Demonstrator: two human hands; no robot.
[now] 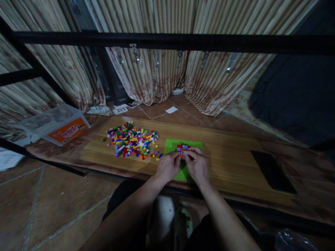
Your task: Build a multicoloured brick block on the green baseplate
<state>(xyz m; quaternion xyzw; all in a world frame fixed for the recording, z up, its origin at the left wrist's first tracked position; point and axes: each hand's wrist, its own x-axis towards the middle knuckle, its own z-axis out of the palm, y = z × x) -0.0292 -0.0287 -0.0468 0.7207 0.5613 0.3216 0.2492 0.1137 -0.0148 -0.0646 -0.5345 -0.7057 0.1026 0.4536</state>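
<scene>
A green studded baseplate (171, 143) lies on the wooden board in front of me. Over its middle sits a small cluster of toy building bricks (184, 147) in red, blue, purple and orange. My left hand (168, 168) is closed at the cluster's left side, thumb and fingertips pinching its near edge. From the right, my right hand (198, 165) is closed on the same bricks, its fingers bent over them. My fingers hide part of the cluster, and whether it is pressed onto the baseplate I cannot tell.
Left of the baseplate, many loose bricks (136, 141) are spread in a pile on the wooden board (230, 157). A clear plastic box (56, 122) with an orange label stands further left. A dark flat panel (273, 171) lies at the right. A black metal bar (167, 41) crosses beyond the board.
</scene>
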